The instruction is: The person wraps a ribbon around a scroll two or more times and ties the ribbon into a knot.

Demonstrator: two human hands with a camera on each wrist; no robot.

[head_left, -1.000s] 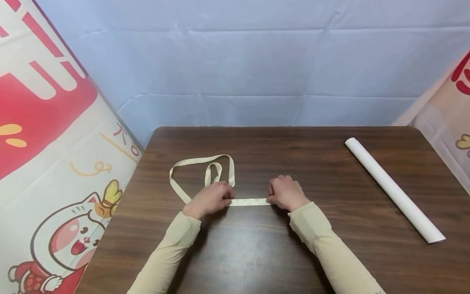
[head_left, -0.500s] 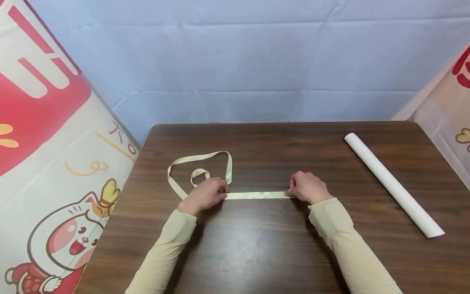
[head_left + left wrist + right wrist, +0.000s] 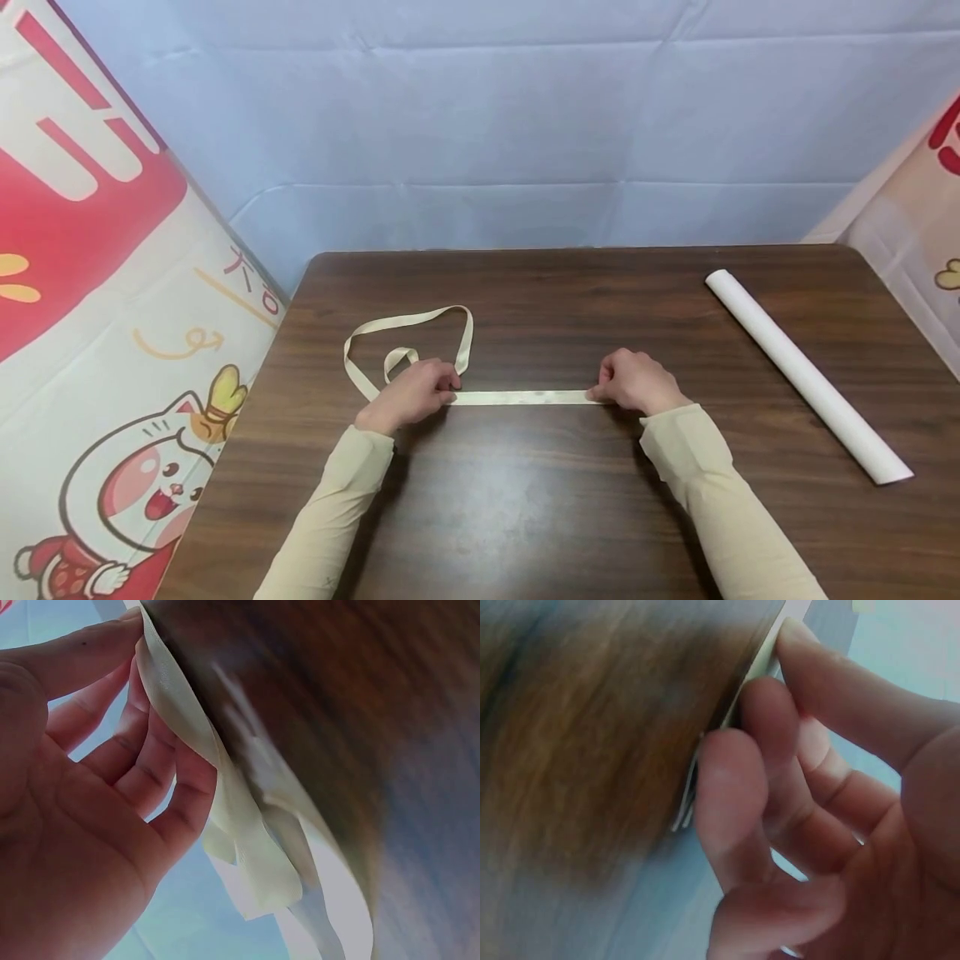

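Note:
A pale cream ribbon (image 3: pixel 517 398) lies stretched in a straight strip between my two hands, low on or just over the brown table. My left hand (image 3: pixel 408 395) pinches the strip's left part between thumb and fingers. More ribbon (image 3: pixel 255 862) hangs in loose folds past the fingers in the left wrist view. Behind this hand the slack forms a wide loop and a small curl on the tabletop. At the strip's right end my right hand (image 3: pixel 637 382) pinches the ribbon. In the right wrist view, thin ribbon edges (image 3: pixel 684 806) poke out beside the curled fingers.
A white rolled tube (image 3: pixel 806 375) lies slanted on the right side of the brown table (image 3: pixel 487 500). Pale blue cloth (image 3: pixel 487 125) hangs behind the table. A printed cartoon sheet (image 3: pixel 142 467) stands along the left, another at the right.
My right hand has moved to the right and my left hand slightly left, so the straight ribbon strip between them is longer. The small curl behind the left hand has shifted left.

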